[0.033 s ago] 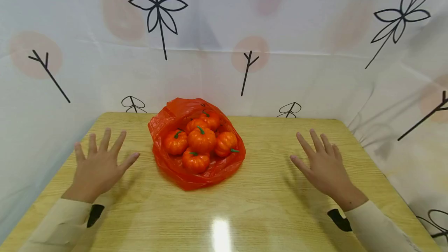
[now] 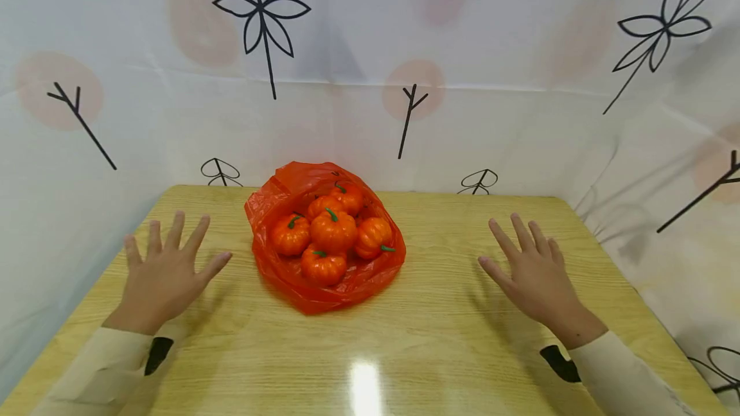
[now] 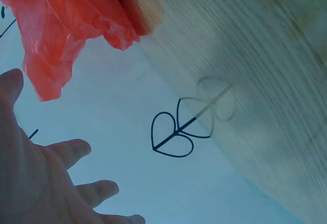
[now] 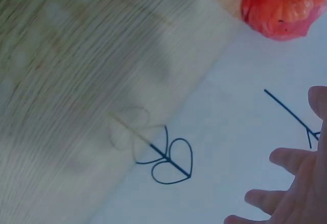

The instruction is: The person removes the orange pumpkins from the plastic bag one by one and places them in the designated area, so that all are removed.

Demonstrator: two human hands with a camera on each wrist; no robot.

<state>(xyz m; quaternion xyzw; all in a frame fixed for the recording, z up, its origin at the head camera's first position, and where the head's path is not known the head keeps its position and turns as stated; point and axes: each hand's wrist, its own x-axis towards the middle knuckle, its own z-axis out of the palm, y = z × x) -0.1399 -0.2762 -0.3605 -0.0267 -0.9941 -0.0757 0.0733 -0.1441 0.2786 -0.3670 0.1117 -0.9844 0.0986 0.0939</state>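
A red plastic bag (image 2: 329, 299), its mouth spread wide, lies at the back of the table, left of the middle. Several small orange pumpkins (image 2: 333, 231) with green stems are heaped inside it. Left of the bag, the left hand (image 2: 160, 284) is held with fingers spread, touching nothing. The right hand (image 2: 540, 281), fingers also spread and holding nothing, is farther off on the bag's right. In the left wrist view part of the bag (image 3: 56, 24) shows above the hand (image 3: 36, 173). The right wrist view shows the bag (image 4: 281, 9) at top right, above the hand (image 4: 301, 183).
The light wood table (image 2: 300, 371) has its back edge against a white cloth (image 2: 358, 133) printed with black flowers and twigs. More of this cloth hangs at the left and right sides. A bright reflection lies near the table's front.
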